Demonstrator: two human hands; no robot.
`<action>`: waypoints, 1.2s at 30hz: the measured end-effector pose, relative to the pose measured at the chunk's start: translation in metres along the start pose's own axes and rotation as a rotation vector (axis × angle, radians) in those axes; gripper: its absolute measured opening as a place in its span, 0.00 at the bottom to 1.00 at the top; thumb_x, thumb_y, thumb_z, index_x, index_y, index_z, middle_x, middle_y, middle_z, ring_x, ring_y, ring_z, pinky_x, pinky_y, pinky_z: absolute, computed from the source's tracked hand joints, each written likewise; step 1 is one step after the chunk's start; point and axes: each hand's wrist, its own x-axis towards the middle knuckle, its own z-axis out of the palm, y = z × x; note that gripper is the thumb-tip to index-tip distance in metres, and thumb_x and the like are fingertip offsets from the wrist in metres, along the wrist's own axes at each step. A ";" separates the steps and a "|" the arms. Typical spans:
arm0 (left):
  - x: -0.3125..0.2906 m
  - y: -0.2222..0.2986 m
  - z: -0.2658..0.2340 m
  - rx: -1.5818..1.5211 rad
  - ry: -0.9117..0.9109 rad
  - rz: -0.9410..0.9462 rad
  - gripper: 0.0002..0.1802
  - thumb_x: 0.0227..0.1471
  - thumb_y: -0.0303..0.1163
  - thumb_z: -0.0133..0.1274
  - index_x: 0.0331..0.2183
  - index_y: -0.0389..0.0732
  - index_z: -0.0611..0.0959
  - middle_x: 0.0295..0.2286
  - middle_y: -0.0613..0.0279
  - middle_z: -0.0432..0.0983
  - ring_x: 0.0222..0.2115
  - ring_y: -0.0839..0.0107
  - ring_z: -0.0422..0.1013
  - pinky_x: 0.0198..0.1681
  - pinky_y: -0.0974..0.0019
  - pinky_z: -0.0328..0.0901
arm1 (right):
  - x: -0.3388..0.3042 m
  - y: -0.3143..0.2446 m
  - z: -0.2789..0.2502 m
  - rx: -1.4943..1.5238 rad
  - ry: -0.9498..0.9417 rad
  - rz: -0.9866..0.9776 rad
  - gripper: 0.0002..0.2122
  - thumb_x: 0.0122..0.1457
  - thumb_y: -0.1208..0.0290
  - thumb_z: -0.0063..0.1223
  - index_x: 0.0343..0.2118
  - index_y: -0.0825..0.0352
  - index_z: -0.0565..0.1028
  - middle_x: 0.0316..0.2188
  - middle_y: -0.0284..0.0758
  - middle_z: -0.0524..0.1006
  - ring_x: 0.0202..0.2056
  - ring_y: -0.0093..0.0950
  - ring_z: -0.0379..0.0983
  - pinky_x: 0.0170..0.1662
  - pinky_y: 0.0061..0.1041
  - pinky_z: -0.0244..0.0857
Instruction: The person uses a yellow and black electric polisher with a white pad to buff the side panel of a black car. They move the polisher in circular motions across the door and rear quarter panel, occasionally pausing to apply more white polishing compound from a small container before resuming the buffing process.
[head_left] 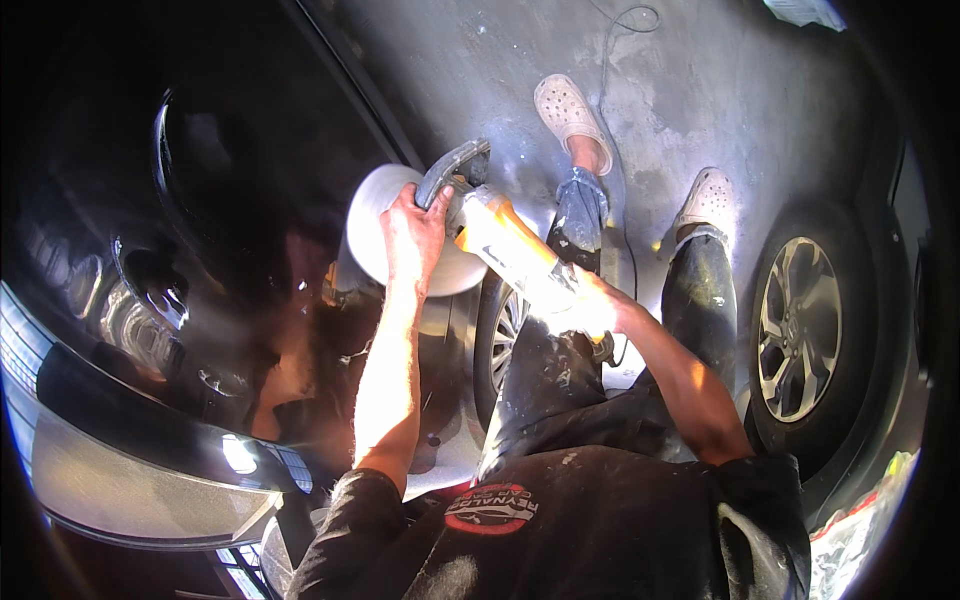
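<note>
I hold a yellow and grey power polisher (490,232) over the side of a glossy black car (200,250). My left hand (415,232) grips its grey front loop handle. My right hand (580,300) is closed around the rear of the yellow body. The white round pad (385,245) sits flat against the car's dark panel, partly hidden by my left hand. Both forearms are bare and brightly lit.
A wheel (500,340) of the car shows below the polisher. Another car's wheel (800,330) stands at the right. My feet in pale clogs (570,110) rest on stained concrete floor (700,90). A thin cord (620,40) runs across the floor.
</note>
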 end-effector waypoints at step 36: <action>0.104 0.075 -0.076 -0.023 0.085 0.124 0.19 0.55 0.39 0.64 0.34 0.30 0.82 0.22 0.45 0.79 0.24 0.55 0.79 0.32 0.56 0.70 | -0.007 -0.155 0.010 -0.169 0.078 -0.181 0.43 0.35 0.84 0.69 0.60 0.74 0.63 0.43 0.38 0.77 0.47 0.30 0.74 0.52 0.29 0.67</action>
